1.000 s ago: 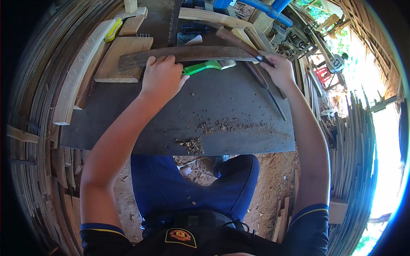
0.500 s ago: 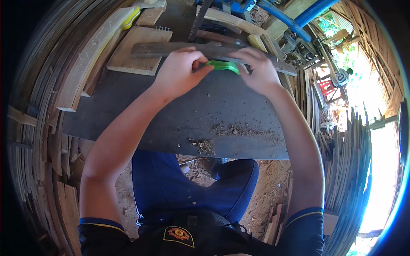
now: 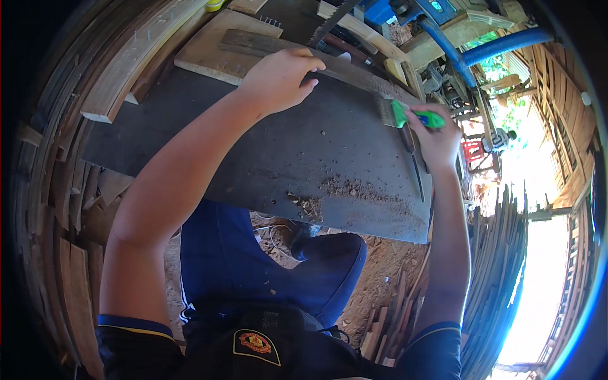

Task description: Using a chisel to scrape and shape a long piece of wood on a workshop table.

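Note:
My right hand (image 3: 436,136) grips a flat brush with a green handle (image 3: 430,119). The brush's bristles (image 3: 385,111) point left, over the right end of a long, dark wooden strip (image 3: 361,77). Near the strip's middle is my left hand (image 3: 275,81), its thumb and fingers apart and nothing seen between them; whether it touches the wood I cannot tell. Just below the brush, a slim tool with a dark shaft (image 3: 415,168) lies along the right side of the dark tabletop (image 3: 272,149).
Wood crumbs (image 3: 361,189) are scattered near the table's front edge. A board with nails (image 3: 202,54) and a long beam (image 3: 130,66) lie at left. Farther back are a saw blade (image 3: 330,24) and blue metal bars (image 3: 446,47). Stacked wood strips (image 3: 487,247) stand at right.
The brush has gone from between both hands to my right hand alone, moving right with its bristles now turned left. My left hand has let go of it. The view has shifted.

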{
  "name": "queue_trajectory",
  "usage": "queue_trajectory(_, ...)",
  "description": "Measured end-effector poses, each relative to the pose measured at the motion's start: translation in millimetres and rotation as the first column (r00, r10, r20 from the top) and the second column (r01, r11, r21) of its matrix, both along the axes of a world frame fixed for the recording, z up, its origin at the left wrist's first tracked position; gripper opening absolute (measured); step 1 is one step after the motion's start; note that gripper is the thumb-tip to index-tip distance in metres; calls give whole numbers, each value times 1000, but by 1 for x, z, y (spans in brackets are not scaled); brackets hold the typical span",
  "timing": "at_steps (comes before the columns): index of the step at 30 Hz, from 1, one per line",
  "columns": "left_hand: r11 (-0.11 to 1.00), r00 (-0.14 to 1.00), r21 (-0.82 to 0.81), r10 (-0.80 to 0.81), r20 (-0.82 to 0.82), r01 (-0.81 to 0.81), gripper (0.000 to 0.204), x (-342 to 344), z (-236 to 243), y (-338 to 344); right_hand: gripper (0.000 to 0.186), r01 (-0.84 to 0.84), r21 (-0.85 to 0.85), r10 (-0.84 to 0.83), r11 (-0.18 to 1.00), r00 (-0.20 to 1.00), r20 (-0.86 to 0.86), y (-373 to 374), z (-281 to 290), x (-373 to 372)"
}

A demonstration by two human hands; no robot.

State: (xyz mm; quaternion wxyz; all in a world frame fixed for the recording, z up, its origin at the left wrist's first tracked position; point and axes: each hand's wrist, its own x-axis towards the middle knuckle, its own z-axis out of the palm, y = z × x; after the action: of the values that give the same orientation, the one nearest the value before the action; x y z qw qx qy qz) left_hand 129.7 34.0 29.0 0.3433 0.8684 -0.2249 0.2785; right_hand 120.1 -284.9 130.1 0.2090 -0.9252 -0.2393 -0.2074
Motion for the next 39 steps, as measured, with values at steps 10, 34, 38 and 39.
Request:
queue_trajectory(10, 998, 999, 60, -25, 34, 23, 28, 10, -8, 2, 16, -69, 10, 68, 998, 997, 35, -43, -40, -2)
queue_trajectory(34, 978, 990, -206, 46, 137, -17, 19, -2, 7, 14, 21, 135, 544, -61, 828, 986, -152, -31, -31, -49)
queue_trajectory(38, 965, 979, -261, 78, 190, -26, 18, -2, 17, 5, 22, 145, 608, -47, 780, 984, -175, -20, -76, -8)
queue_trajectory(39, 965, 978, -260, 83, 189, -32, 18, -2, 18, 5, 22, 141, 609, -41, 780, 984, -176, -18, -77, -7)
